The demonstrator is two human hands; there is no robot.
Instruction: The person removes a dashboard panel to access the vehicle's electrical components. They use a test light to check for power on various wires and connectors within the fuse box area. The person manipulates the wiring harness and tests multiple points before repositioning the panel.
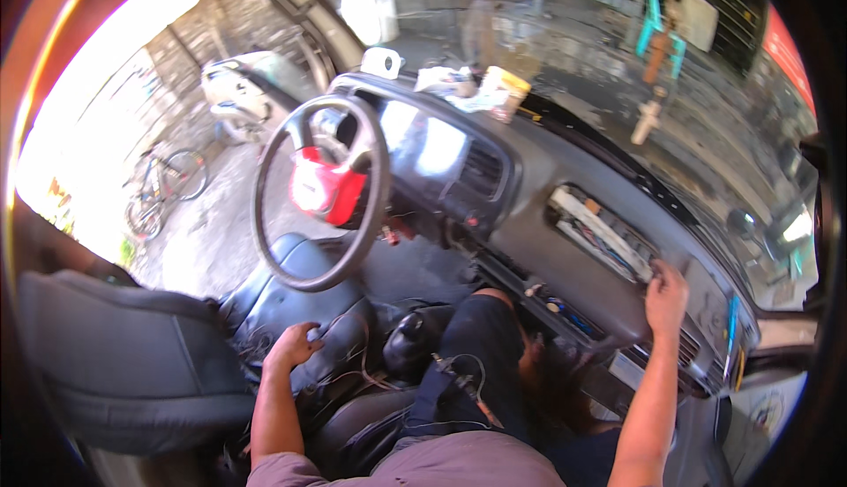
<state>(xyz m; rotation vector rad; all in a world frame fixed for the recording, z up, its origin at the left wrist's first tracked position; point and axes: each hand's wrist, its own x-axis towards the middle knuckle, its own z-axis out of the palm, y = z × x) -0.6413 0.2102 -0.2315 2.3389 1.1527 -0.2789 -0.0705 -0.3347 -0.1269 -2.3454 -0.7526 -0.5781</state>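
Observation:
My right hand (668, 297) is at the right end of a long opening (600, 236) in the dashboard's passenger side. Its fingers are bent at the opening's edge; what they pinch, if anything, is too small to make out. Inside the opening are a pale strip and some wires. Over the dark driver's seat cushion (304, 280), my left hand (296, 344) hangs with fingers loosely bent and apart, nothing visible in it. Across my lap lies a thin looped cord (481, 377) with a slim orange-brown end piece.
A steering wheel (381, 196) with a red centre stands at the left, beyond a black gear lever (410, 333). Papers (503, 92) lie on the dashboard top. Loose wires (357, 363) run between the seats. A lower shelf (560, 310) holds small items. Outside stands a bicycle (159, 183).

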